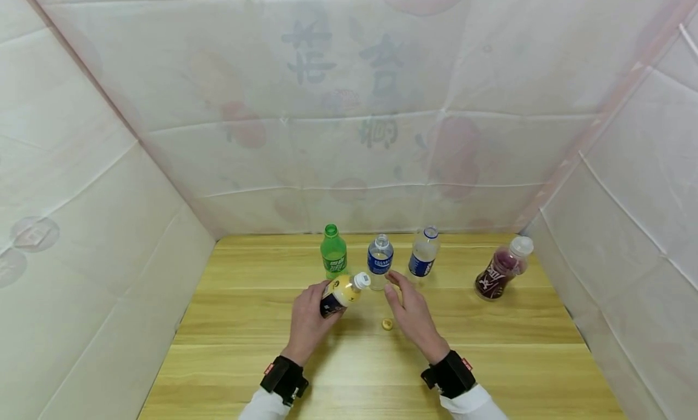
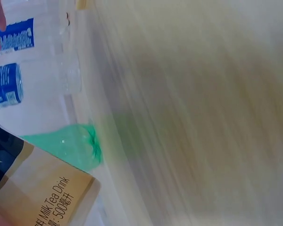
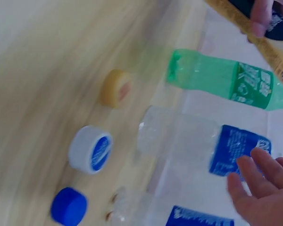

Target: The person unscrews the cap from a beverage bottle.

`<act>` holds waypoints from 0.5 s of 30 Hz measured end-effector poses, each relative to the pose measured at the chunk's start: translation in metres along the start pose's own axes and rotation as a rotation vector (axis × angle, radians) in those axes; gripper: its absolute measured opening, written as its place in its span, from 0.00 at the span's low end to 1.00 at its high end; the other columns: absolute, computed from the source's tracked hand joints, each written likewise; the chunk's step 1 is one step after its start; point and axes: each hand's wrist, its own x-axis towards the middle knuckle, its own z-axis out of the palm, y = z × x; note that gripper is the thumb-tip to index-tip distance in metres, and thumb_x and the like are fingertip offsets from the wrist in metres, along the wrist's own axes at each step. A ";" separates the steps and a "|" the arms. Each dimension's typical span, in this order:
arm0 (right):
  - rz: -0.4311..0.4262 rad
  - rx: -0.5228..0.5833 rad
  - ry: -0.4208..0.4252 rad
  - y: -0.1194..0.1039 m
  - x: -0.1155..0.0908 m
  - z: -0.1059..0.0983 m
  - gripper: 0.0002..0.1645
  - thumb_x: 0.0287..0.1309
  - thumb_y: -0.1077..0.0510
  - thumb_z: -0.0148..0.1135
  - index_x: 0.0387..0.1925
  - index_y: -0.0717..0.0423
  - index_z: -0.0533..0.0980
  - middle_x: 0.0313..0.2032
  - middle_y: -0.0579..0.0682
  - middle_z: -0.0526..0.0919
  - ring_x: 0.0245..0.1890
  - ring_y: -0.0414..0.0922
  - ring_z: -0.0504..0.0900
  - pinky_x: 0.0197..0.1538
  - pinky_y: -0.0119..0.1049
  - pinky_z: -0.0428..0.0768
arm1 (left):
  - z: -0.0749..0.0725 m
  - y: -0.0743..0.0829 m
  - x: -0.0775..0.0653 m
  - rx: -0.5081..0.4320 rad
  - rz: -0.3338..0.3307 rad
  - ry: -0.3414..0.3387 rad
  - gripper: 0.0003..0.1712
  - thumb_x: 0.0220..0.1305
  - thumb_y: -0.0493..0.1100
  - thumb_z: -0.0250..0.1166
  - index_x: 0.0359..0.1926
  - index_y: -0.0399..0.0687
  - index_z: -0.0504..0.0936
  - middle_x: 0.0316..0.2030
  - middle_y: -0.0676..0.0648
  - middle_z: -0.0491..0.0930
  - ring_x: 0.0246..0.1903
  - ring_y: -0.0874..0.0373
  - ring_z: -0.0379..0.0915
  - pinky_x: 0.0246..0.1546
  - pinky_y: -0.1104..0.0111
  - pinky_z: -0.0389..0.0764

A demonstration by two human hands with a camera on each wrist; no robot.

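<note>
My left hand [image 1: 309,320] grips a milk tea bottle [image 1: 343,291] with a yellow and dark blue label and a white cap. The bottle is tilted, its cap toward the right. In the left wrist view, the milk tea bottle [image 2: 56,188] shows "Milk Tea Drink" close up. My right hand [image 1: 413,311] is raised with relaxed fingers and holds nothing; its fingertips are near a clear, blue-labelled bottle [image 1: 380,259]. On the table between the hands lies a yellow cap [image 1: 387,324]. The right wrist view shows a white cap [image 3: 90,149] and a blue cap [image 3: 69,206] beside it.
An uncapped green bottle [image 1: 334,253] stands behind my left hand. Another uncapped clear bottle [image 1: 423,255] with a blue label stands right of the middle one. Farther right is a dark purple drink bottle [image 1: 498,274] with a white cap. Fabric walls [image 1: 349,165] enclose the wooden table [image 1: 245,323].
</note>
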 end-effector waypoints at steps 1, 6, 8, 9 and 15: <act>0.000 0.004 0.001 -0.002 0.001 0.000 0.30 0.81 0.47 0.49 0.72 0.62 0.67 0.67 0.60 0.76 0.67 0.60 0.74 0.66 0.61 0.73 | 0.001 0.002 0.000 0.003 0.000 -0.007 0.47 0.40 0.46 0.88 0.62 0.41 0.76 0.47 0.41 0.82 0.44 0.45 0.80 0.47 0.48 0.82; -0.010 0.003 0.001 -0.014 0.005 0.001 0.29 0.81 0.47 0.47 0.72 0.58 0.69 0.69 0.59 0.74 0.69 0.60 0.72 0.69 0.61 0.70 | 0.007 0.007 -0.003 0.016 -0.012 -0.052 0.47 0.41 0.47 0.88 0.62 0.42 0.76 0.47 0.41 0.82 0.45 0.44 0.80 0.49 0.47 0.81; -0.019 -0.016 0.007 -0.018 0.006 0.002 0.29 0.81 0.47 0.48 0.71 0.58 0.70 0.67 0.59 0.76 0.68 0.59 0.73 0.68 0.61 0.71 | 0.009 0.008 -0.004 0.026 -0.017 -0.069 0.47 0.41 0.47 0.88 0.63 0.43 0.76 0.48 0.41 0.82 0.46 0.44 0.80 0.50 0.47 0.81; -0.024 -0.026 0.011 -0.019 0.007 0.002 0.29 0.80 0.46 0.49 0.71 0.59 0.71 0.66 0.59 0.77 0.66 0.58 0.75 0.67 0.60 0.73 | 0.010 0.008 -0.004 0.028 -0.016 -0.074 0.47 0.41 0.47 0.88 0.63 0.43 0.76 0.48 0.41 0.82 0.46 0.44 0.80 0.50 0.47 0.81; -0.032 -0.111 0.034 -0.026 0.010 0.003 0.28 0.78 0.44 0.53 0.64 0.59 0.76 0.48 0.51 0.83 0.50 0.49 0.82 0.51 0.50 0.82 | 0.013 0.011 -0.007 0.025 -0.011 -0.090 0.48 0.40 0.46 0.88 0.63 0.43 0.76 0.49 0.41 0.83 0.46 0.44 0.81 0.50 0.48 0.81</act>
